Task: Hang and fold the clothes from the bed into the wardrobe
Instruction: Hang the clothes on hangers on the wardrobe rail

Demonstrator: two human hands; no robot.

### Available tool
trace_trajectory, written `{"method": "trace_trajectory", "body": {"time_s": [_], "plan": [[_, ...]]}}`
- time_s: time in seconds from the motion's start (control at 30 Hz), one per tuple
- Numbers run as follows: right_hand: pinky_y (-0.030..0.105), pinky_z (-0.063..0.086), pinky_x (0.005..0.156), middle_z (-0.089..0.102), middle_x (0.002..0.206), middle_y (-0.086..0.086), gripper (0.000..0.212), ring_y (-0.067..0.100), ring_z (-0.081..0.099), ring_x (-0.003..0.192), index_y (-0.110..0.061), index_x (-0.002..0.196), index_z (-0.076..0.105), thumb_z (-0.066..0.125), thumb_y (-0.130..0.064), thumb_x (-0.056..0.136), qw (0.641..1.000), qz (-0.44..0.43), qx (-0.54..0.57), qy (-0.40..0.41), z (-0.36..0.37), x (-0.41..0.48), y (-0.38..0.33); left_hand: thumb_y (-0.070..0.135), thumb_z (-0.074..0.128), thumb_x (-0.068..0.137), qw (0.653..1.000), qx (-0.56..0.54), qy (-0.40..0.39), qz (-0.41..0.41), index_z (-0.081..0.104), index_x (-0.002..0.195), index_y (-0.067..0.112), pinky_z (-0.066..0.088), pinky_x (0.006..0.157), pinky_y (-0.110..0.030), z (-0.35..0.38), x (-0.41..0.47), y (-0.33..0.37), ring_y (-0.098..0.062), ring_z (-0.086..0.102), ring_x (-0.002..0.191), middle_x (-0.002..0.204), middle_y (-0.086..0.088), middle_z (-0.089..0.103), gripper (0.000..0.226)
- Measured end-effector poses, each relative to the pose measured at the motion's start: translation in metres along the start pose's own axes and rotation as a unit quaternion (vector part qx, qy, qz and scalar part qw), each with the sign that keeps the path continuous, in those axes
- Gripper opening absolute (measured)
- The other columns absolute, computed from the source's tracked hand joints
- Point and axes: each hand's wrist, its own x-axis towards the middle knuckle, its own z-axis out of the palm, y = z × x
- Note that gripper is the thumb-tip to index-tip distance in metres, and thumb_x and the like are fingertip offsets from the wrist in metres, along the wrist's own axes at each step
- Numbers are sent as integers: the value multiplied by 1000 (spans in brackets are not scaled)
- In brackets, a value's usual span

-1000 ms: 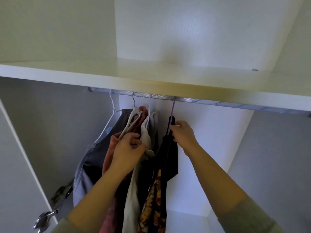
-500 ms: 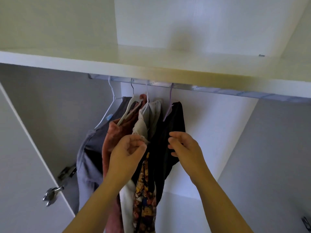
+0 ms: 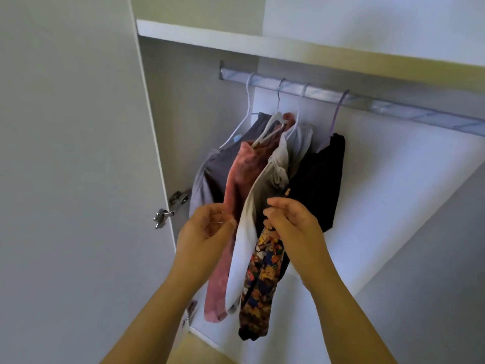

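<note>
Since both hands have come down from the rail (image 3: 393,107), I judge the hanging of the black garment (image 3: 320,179) complete. A second ago my right hand (image 3: 291,224) was at the neck of the purple hanger (image 3: 337,114), just under the rail, and my left hand (image 3: 207,232) held the neighbours aside. Both now sit well below the rail, at mid-cloth.

Purple hanger: hooked on the rail, bearing the black garment unaided.

Right hand: fingers curled on that garment's printed panel, a light pinch as I judge it.

Left hand: fingers loosely curled in front of the pink garment (image 3: 236,193); whether it holds cloth I cannot tell.

Grey garment (image 3: 210,174), pink garment and white garment (image 3: 252,232) hang bunched under the rail's left end.

Finding: four items hung. Bed not in view; remaining clothes unverified. Recommended next: let go and fetch more.
</note>
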Motion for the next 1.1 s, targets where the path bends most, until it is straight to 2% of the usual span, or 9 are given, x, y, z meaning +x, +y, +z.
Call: {"method": "trace_trajectory", "body": {"time_s": [0.17, 0.23, 0.33, 0.5, 0.63, 0.8, 0.87, 0.97, 1.1], "plan": [[28, 56, 85, 70, 104, -4, 19, 13, 67, 99, -22, 112, 66, 61, -18, 95, 997, -7, 14, -77, 69, -36, -16, 14, 65, 89, 999, 6, 42, -23, 63, 100, 32, 49, 64, -10, -78, -39, -7, -1, 67, 79, 91, 8, 71, 22], [26, 55, 84, 70, 104, -3, 18, 13, 67, 98, -22, 111, 67, 62, -18, 94, 994, -10, 19, -108, 101, -50, -20, 15, 65, 89, 996, 2, 74, -40, 63, 101, 32, 52, 67, -16, -110, -56, -13, -4, 67, 78, 92, 8, 71, 21], [31, 54, 87, 71, 103, -1, 17, 16, 67, 95, -28, 104, 68, 62, -17, 93, 986, 5, 38, -160, 145, -72, -25, 15, 65, 89, 989, 0, 129, -67, 63, 105, 29, 55, 76, -26, -152, -83, -19, -12, 68, 84, 95, 6, 71, 21], [29, 52, 77, 70, 92, -1, 16, 22, 67, 87, -24, 101, 68, 61, -12, 92, 966, -2, 68, -251, 204, -103, -38, 17, 65, 89, 970, 5, 226, -86, 63, 105, 29, 54, 73, -23, -208, -129, -22, -11, 67, 84, 95, 5, 71, 20], [37, 54, 80, 71, 92, -1, 17, 28, 67, 89, -25, 99, 68, 60, -11, 92, 938, -30, 61, -340, 240, -124, -47, 18, 66, 89, 942, 11, 321, -99, 64, 104, 29, 55, 74, -31, -233, -166, -25, -13, 67, 82, 92, 7, 71, 19], [47, 53, 93, 70, 100, 1, 14, 22, 67, 96, -26, 100, 67, 61, -17, 93, 890, -63, 52, -449, 268, -153, -51, 19, 68, 87, 898, 21, 424, -119, 64, 104, 27, 55, 82, -43, -248, -210, -25, -18, 68, 82, 90, 5, 72, 19], [48, 52, 94, 70, 101, 0, 13, 21, 66, 99, -26, 102, 67, 61, -18, 94, 870, -72, 52, -485, 277, -164, -48, 23, 68, 84, 879, 24, 459, -122, 64, 104, 26, 55, 82, -45, -252, -227, -25, -20, 68, 83, 91, 3, 72, 21], [49, 51, 94, 69, 102, 0, 13, 19, 65, 100, -26, 105, 67, 61, -22, 94, 843, -83, 48, -529, 291, -182, -45, 14, 67, 88, 852, 32, 504, -135, 64, 103, 26, 55, 82, -47, -259, -254, -29, -21, 68, 84, 92, 0, 72, 19], [47, 52, 95, 69, 104, -3, 15, 17, 64, 103, -28, 108, 66, 62, -24, 94, 815, -87, 44, -571, 317, -210, -47, 14, 67, 88, 820, 42, 551, -151, 64, 101, 27, 56, 82, -45, -280, -282, -28, -17, 69, 83, 91, 3, 72, 19]]}}
